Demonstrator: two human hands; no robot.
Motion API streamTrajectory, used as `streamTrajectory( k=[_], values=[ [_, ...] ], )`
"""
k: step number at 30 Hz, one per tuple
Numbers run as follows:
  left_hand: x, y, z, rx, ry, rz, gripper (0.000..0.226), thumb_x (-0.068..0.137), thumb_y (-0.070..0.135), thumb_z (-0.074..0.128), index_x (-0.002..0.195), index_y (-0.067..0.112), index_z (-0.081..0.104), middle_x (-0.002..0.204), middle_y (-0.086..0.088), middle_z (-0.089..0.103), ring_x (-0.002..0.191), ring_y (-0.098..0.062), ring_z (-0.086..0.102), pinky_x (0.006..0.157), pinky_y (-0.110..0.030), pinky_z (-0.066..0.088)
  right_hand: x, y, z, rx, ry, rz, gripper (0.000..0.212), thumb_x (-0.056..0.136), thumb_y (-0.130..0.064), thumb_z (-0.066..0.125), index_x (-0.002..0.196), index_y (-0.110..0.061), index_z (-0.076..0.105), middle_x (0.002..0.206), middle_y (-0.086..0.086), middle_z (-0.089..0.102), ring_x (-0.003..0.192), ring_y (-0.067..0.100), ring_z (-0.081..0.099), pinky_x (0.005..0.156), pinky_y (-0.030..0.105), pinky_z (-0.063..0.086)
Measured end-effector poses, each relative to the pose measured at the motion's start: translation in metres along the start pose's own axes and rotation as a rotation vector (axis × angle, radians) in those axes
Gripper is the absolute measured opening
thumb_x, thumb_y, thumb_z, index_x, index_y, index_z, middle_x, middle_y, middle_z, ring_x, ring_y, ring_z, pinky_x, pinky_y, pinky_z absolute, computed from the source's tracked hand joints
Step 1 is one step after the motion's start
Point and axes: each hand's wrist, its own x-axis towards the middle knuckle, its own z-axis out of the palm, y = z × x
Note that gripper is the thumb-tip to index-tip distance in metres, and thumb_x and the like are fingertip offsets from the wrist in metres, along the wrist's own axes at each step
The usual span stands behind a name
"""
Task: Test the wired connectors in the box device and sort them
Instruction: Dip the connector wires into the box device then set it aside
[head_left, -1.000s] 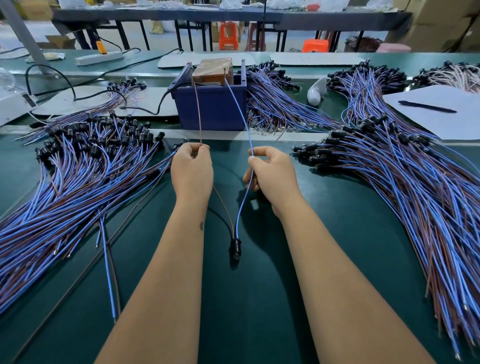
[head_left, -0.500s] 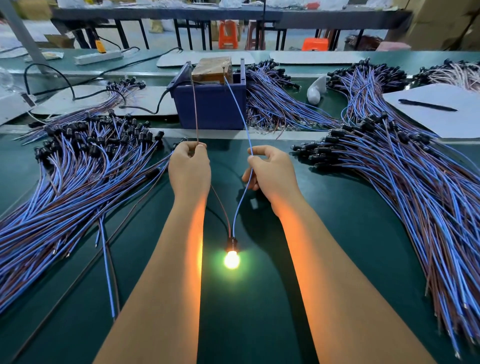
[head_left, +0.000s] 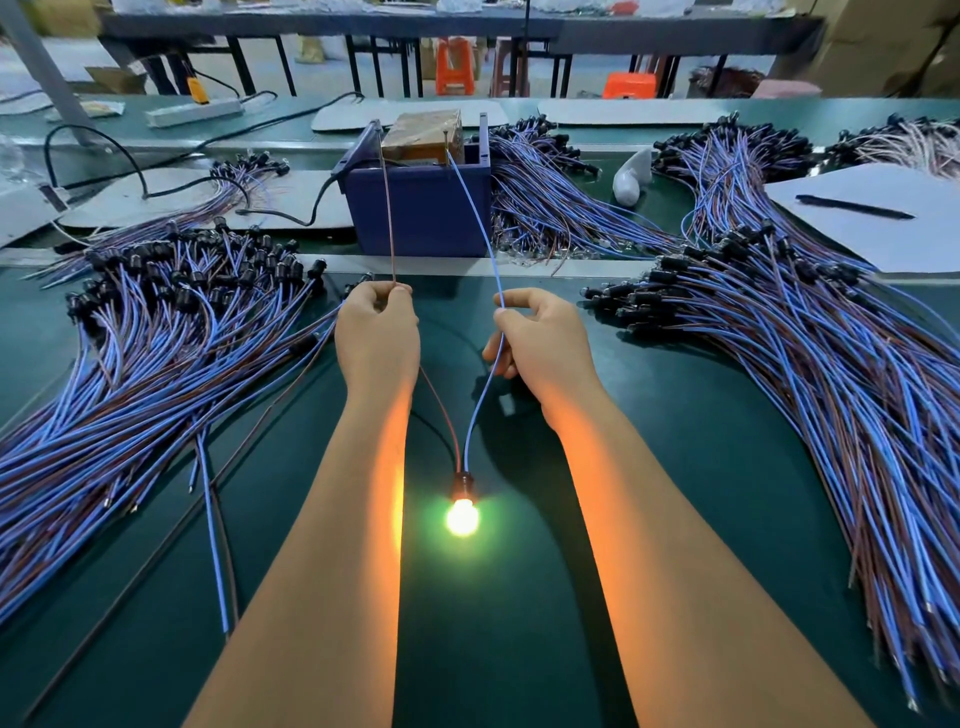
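You will find no text, label, brand, number or sign that can be read here. The white sheet of paper (head_left: 878, 223) on your right shows only blank surface. The wrapped block (head_left: 426, 134) sitting in the blue box device (head_left: 421, 213) bears no legible marking.

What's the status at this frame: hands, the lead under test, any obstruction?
Left hand pinches brown wire; right hand pinches blue wire. Both wire ends up at blue box; bulb lit. Nothing blocking.
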Motion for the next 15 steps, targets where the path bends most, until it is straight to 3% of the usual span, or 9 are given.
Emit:
streamTrajectory(
  k=[4,9,11,13,15],
  values=[
    [0.0,0.0,0.0,-0.019,-0.008,-0.02,0.015,0.095,0.021,0.051,0.088,0.026,0.063,0.052,0.017,0.054,0.041,0.004,0.043,0.044,-0.012,0.038,0.0,0.0,0.0,-0.001,0.001,-0.006,0.017,0.093,-0.006,0.048,0.102,-0.015,0.059,0.047,-0.003,0.06,0.046,0.009,0.055,0.041,0.015,0.04],
    [-0.004,0.001,0.003,0.047,-0.116,0.016,0.013,0.092,0.028,0.058,0.086,0.027,0.069,0.046,0.02,0.049,0.042,0.001,0.04,0.044,-0.01,0.034,-0.001,0.001,0.002,-0.027,-0.023,-0.05,0.017,0.093,-0.007,0.051,0.101,-0.017,0.062,0.045,-0.004,0.058,0.042,0.007,0.049,0.045,0.018,0.043],
    [-0.006,0.003,0.005,0.03,-0.158,0.017,0.014,0.092,0.027,0.06,0.081,0.029,0.07,0.051,0.023,0.055,0.048,0.004,0.046,0.051,-0.007,0.038,-0.001,0.001,0.003,-0.055,-0.029,-0.072,0.019,0.092,-0.007,0.053,0.104,-0.017,0.064,0.05,-0.001,0.058,0.044,0.01,0.049,0.05,0.022,0.044],
    [-0.008,0.005,0.008,0.002,-0.214,0.008,0.016,0.092,0.024,0.061,0.08,0.029,0.07,0.054,0.021,0.058,0.055,0.002,0.049,0.062,-0.017,0.044,-0.001,0.001,0.005,-0.078,-0.038,-0.095,0.02,0.091,-0.007,0.054,0.102,-0.017,0.067,0.056,0.004,0.058,0.049,0.011,0.05,0.056,0.026,0.045],
    [-0.012,0.009,0.012,-0.027,-0.284,-0.011,0.015,0.093,0.021,0.06,0.083,0.025,0.07,0.053,0.019,0.056,0.06,-0.005,0.05,0.069,-0.035,0.051,-0.003,0.0,0.006,-0.093,-0.056,-0.114,0.02,0.091,-0.006,0.055,0.101,-0.018,0.068,0.062,0.01,0.057,0.054,0.015,0.051,0.059,0.029,0.045]
  ],
)
